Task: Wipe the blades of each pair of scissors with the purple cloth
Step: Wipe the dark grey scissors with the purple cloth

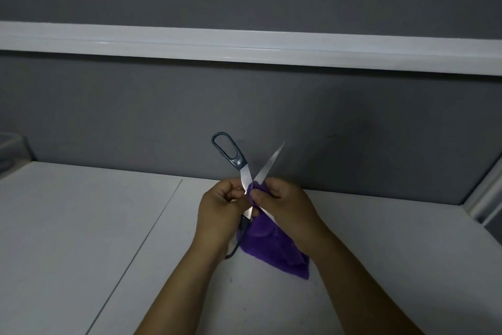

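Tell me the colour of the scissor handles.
Dark blue-grey. The upper handle shows it best, in the head view.

Bare forearms [187, 277], seemingly bare left hand [217, 208] and right hand [286, 203].

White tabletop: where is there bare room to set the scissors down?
Bare white tabletop lies left of the left hand, across the seam, and right of the right hand. Crowded mid-table, under the grey-handled scissors and purple cloth.
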